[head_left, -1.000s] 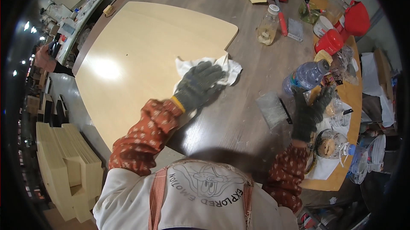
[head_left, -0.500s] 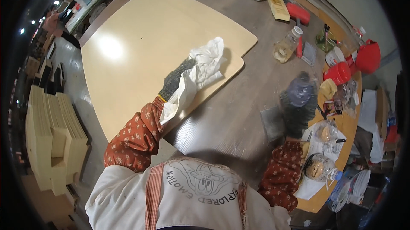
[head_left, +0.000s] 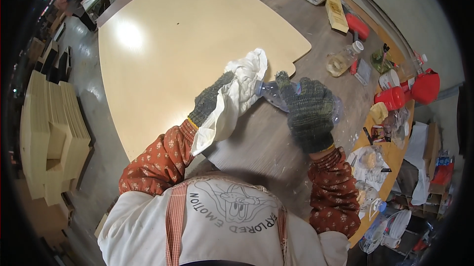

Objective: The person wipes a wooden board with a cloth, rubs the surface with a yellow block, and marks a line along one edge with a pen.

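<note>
My left hand (head_left: 211, 102), in a dark grey knit glove, grips a crumpled white cloth (head_left: 249, 72) above the near right edge of a pale cream panel (head_left: 163, 63). One end of the cloth hangs down along my sleeve. A matching glove covers my right hand (head_left: 312, 113), which is wrapped round a clear plastic bottle (head_left: 273, 93). The bottle is tipped nearly on its side, its neck pointing left and meeting the cloth. Its middle is hidden by my fingers, and the base shows to their right. A small dark mark (head_left: 178, 23) is on the panel.
Along the table's (head_left: 247, 142) right side are a jar (head_left: 344, 59), a yellow block (head_left: 336, 14), a red-handled tool (head_left: 357, 26), red containers (head_left: 390, 98) and plastic-wrapped items. Stacked boards (head_left: 54, 137) stand on the floor at left. Another person (head_left: 74, 6) is far back at left.
My right hand has brought the bottle leftward and up from the table's right side to the cloth. My left hand keeps hold of the cloth. The whole view has shifted slightly.
</note>
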A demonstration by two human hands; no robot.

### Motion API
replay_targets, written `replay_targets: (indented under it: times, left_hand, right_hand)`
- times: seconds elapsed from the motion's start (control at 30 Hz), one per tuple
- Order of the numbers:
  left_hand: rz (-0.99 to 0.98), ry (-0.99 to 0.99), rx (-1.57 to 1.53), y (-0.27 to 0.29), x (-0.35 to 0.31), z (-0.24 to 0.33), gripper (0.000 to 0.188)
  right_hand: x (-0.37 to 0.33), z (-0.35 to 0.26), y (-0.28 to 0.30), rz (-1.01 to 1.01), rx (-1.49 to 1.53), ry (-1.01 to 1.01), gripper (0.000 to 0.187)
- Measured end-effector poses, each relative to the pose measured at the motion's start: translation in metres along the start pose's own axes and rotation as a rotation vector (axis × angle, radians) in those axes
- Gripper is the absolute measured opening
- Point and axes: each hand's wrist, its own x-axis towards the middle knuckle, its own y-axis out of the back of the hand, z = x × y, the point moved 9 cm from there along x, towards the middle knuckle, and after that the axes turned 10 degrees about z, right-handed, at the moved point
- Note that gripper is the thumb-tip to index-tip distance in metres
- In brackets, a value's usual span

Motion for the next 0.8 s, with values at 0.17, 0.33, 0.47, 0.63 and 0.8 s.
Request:
replay_targets:
  times: [0.17, 0.33, 0.47, 0.63, 0.8]
  left_hand:
    - [-0.042, -0.082, 0.12, -0.013, 0.002, 0.014, 0.036]
    - [0.053, -0.018, 0.111, -0.101, -0.045, 0.047, 0.037]
    - [0.174, 0.218, -0.064, -0.121, -0.052, 0.048, 0.039]
    - [0.238, 0.065, 0.061, -0.068, -0.028, 0.04, 0.037]
    - [0.091, 0.255, -0.094, -0.104, -0.053, 0.037, 0.04]
  right_hand:
    - [0.007, -0.011, 0.007, -0.025, 0.058, 0.084, 0.051]
    - [0.013, -0.015, 0.01, 0.068, -0.005, 0.114, 0.047]
    - [0.007, 0.0, 0.011, 0.049, 0.074, 0.124, 0.044]
    - [0.009, -0.022, 0.031, 0.0, 0.082, 0.19, 0.045]
    - [0.026, -0.019, 0.024, 0.008, 0.035, 0.193, 0.048]
